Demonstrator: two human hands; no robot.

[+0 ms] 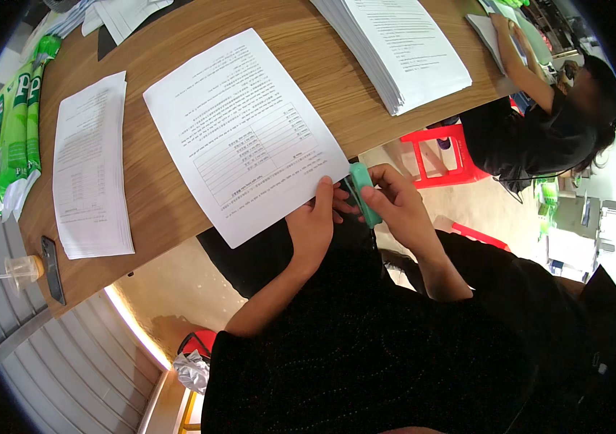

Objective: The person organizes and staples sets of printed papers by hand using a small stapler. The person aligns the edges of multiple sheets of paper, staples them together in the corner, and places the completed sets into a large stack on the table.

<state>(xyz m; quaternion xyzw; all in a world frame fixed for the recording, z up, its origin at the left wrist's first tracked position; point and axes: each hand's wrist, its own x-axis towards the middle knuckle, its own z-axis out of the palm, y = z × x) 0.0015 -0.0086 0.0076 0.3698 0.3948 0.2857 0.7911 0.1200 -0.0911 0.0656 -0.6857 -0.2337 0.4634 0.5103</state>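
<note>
My right hand [399,206] is closed around a small green stapler [364,194]. The stapler's jaws point up at the near right corner of a printed sheet [239,134]; whether they touch the paper cannot be made out. With the thumb on top and the fingers underneath, my left hand [314,220] pinches that sheet along its near edge, close to the stapler. Most of the sheet lies on the wooden table [152,181], and its near end sticks out past the table edge. It carries text lines and a table grid.
A tall paper stack [424,58] stands at the far right, a thinner pile [91,173] at the left. Green packages [15,137], a phone [53,269] and a plastic cup [22,273] line the left side. Another person [539,137] works at the right, near a red stool [442,159].
</note>
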